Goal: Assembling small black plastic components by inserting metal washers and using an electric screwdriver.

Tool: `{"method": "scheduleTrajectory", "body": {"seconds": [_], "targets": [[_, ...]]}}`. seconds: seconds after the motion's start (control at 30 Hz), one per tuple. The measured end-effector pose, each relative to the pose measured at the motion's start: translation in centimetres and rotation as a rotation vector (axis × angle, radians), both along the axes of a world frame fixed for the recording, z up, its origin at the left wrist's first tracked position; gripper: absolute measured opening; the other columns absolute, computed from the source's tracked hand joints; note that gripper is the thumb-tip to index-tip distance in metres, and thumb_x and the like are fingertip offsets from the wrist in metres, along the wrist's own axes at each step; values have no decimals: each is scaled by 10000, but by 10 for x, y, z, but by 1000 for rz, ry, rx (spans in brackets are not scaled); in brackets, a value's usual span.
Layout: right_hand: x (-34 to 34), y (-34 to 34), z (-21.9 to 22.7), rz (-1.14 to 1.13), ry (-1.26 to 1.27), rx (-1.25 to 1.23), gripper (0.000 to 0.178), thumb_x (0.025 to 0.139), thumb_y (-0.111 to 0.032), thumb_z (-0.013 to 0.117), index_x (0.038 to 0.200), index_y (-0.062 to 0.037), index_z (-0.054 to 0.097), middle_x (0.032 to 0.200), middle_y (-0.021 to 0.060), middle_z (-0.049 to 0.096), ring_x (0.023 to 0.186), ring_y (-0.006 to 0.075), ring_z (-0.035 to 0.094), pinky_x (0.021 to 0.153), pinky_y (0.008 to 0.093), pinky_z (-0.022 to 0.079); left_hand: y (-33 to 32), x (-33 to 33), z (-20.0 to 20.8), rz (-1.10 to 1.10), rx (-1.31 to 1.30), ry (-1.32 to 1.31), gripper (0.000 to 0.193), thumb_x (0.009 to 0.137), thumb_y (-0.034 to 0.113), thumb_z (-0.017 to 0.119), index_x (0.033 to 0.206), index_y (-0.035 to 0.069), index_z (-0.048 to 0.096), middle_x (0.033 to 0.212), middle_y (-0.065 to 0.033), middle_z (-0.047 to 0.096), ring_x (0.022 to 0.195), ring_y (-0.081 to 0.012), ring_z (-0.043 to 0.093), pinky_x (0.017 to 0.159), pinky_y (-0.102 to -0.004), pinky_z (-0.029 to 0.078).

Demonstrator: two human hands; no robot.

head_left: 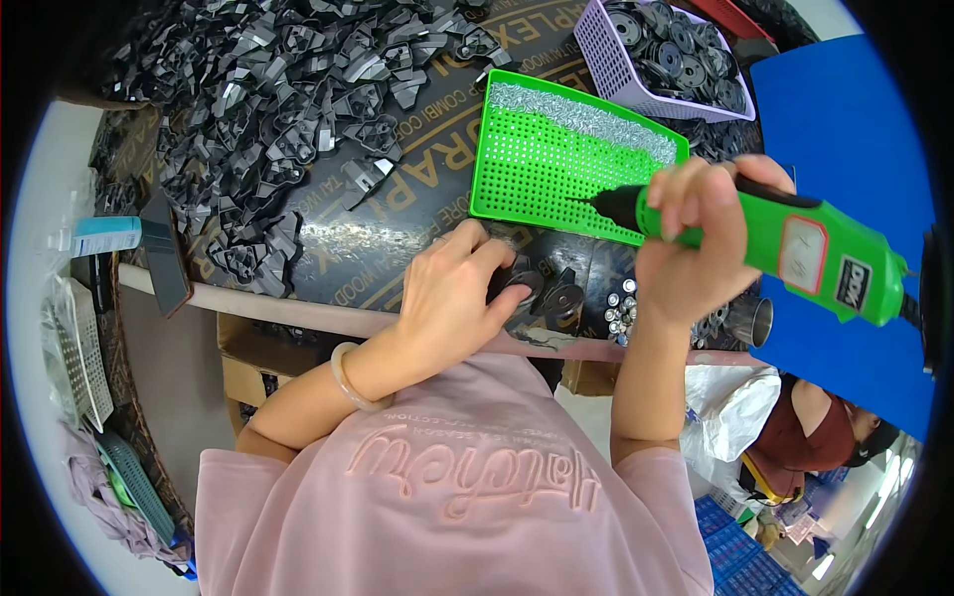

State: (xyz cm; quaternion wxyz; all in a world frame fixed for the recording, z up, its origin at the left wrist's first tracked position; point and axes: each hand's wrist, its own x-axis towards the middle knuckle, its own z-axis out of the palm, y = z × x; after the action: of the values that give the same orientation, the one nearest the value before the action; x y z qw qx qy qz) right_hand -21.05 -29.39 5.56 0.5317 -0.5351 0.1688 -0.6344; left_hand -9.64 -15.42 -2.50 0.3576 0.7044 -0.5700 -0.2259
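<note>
On workbench | left hand (452,293) grip presses black part (542,290) | right hand (696,243) grip clenches green screwdriver (795,248)

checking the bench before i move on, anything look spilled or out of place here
Nothing looks damaged. The black plastic parts lie in a loose heap spreading across the board, and a few small silver pieces sit scattered near the right hand holding the green screwdriver.

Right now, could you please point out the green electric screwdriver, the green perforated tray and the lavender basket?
green electric screwdriver (795,248), head view, on its green body.
green perforated tray (547,164), head view, on its bare perforated surface.
lavender basket (606,50), head view, on its left wall.
</note>
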Motion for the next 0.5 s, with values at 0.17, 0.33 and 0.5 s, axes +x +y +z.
{"method": "scheduleTrajectory", "body": {"seconds": [0.17,0.33,0.5], "targets": [[21,-15,-18,32,142,-27,283,885,-14,613,1127,-29,466,659,61,501,511,135,453,558,344,456,8,22,7,-61,-211,143,263,732,109,815,904,5,645,897,-121,612,708,-307,599,624,-392,514],[37,-18,-27,42,150,16,292,868,-8,607,1122,-35,465,662,61,507,507,136,457,565,347,465,17,40,-1,-30,22,882,183,900,9,699,1033,-11,575,958,-60,660,852,-68,641,658,-245,553],[43,-20,-28,11,170,-23,285,874,14,598,1120,-31,461,648,61,498,498,135,450,549,344,457,9,41,18,152,46,1226,264,934,-30,632,1178,9,540,896,-2,551,832,-58,614,721,-249,613]]}}
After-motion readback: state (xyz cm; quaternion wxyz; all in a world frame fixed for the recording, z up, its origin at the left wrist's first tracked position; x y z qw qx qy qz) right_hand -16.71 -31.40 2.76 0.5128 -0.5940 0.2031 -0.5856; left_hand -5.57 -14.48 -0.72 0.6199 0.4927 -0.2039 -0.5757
